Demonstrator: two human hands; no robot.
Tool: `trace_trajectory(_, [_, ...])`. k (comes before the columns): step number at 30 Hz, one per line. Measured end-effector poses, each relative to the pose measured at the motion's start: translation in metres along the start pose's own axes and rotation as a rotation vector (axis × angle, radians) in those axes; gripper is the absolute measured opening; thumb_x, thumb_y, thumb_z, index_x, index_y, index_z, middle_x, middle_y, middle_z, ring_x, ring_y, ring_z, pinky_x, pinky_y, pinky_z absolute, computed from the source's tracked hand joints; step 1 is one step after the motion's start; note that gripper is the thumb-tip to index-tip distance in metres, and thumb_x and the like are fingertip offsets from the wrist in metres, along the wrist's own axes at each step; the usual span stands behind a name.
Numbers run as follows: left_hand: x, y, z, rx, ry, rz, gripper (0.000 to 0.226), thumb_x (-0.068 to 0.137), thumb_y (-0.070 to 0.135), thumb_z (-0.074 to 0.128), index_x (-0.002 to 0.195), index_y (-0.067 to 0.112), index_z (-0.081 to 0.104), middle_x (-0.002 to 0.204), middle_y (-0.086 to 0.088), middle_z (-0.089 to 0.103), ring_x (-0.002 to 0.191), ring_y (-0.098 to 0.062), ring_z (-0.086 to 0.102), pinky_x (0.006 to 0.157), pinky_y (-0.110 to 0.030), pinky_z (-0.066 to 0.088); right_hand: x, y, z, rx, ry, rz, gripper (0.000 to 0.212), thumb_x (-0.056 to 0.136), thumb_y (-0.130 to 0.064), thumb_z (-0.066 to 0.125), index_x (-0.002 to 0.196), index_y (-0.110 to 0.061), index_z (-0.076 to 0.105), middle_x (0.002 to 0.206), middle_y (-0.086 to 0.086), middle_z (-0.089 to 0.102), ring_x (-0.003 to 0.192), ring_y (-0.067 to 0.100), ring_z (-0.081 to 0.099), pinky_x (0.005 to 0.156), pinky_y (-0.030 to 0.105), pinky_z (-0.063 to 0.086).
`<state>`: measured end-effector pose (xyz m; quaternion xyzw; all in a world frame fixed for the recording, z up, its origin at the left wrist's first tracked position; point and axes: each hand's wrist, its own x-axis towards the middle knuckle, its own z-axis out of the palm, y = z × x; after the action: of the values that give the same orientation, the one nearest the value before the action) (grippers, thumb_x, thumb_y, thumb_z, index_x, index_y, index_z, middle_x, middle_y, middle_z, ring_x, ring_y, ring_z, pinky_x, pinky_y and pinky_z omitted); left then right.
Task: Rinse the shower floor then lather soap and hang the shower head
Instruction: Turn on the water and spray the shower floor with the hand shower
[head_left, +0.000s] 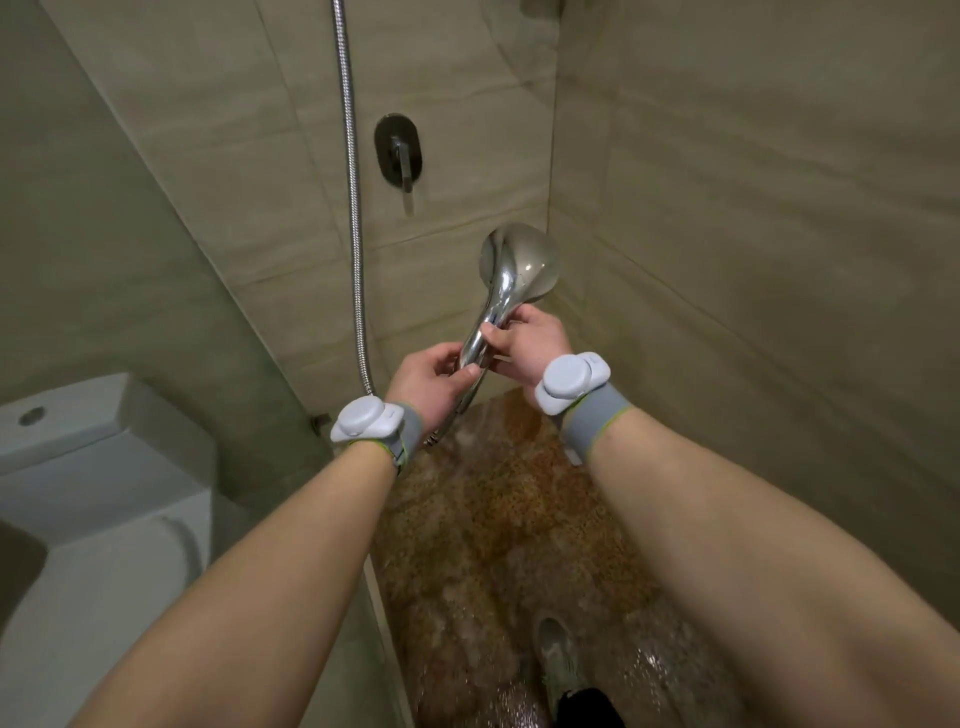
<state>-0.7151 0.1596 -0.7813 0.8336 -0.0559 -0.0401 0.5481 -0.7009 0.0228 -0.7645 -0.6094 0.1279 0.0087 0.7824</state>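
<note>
A chrome shower head (519, 265) is held up in front of the tiled corner, its round face turned away from me. My left hand (431, 379) grips the lower end of its handle. My right hand (530, 340) pinches the handle a little higher, thumb on the near side. The metal hose (355, 208) runs down the back wall and loops up to the handle base. Below lies the brown pebbled shower floor (498, 519), wet and glistening. Both wrists carry grey bands with white pods.
A dark mixer tap (399, 156) with a lever sits on the back wall. A white toilet (93, 493) stands at the left beyond a glass partition. My shoe (558, 660) stands on the wet floor near the bottom. Tiled walls close in on both sides.
</note>
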Motion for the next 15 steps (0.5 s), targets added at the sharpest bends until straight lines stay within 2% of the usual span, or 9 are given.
trace_trajectory(4, [-0.045, 0.004, -0.002, 0.081, -0.024, -0.002, 0.028, 0.086, 0.018, 0.066, 0.113, 0.018, 0.066, 0.103, -0.004, 0.071, 0.090, -0.016, 0.064, 0.090, -0.031, 0.048, -0.047, 0.010, -0.006, 0.010, 0.038, 0.020, 0.016, 0.085, 0.003, 0.064, 0.081, -0.012, 0.060, 0.080, 0.007, 0.065, 0.070, 0.021, 0.066, 0.064, 0.036, 0.057])
trace_trajectory(8, [-0.076, 0.011, -0.001, 0.108, -0.051, 0.002, 0.028, 0.088, 0.019, 0.063, 0.115, 0.019, 0.065, 0.102, -0.005, 0.071, 0.097, -0.022, 0.065, 0.093, -0.036, 0.049, -0.076, 0.014, -0.014, 0.057, 0.071, 0.050, 0.014, 0.085, 0.002, 0.065, 0.080, -0.010, 0.061, 0.078, 0.008, 0.067, 0.067, 0.020, 0.067, 0.054, 0.030, 0.056])
trace_trajectory(11, [-0.090, 0.016, 0.000, 0.094, -0.050, 0.011, 0.028, 0.089, 0.019, 0.062, 0.116, 0.018, 0.065, 0.101, -0.007, 0.071, 0.093, -0.021, 0.065, 0.091, -0.039, 0.050, -0.091, 0.014, -0.020, 0.077, 0.068, 0.084, 0.012, 0.084, 0.000, 0.067, 0.079, -0.010, 0.062, 0.078, 0.009, 0.068, 0.065, 0.018, 0.068, 0.055, 0.031, 0.056])
trace_trajectory(15, [-0.098, 0.018, 0.010, 0.135, -0.074, 0.019, 0.030, 0.089, 0.023, 0.061, 0.119, 0.020, 0.064, 0.102, -0.006, 0.071, 0.092, -0.018, 0.065, 0.089, -0.034, 0.049, -0.100, 0.012, -0.037, 0.134, 0.071, 0.129, 0.010, 0.084, 0.001, 0.067, 0.080, -0.007, 0.062, 0.082, 0.013, 0.069, 0.071, 0.024, 0.069, 0.060, 0.034, 0.058])
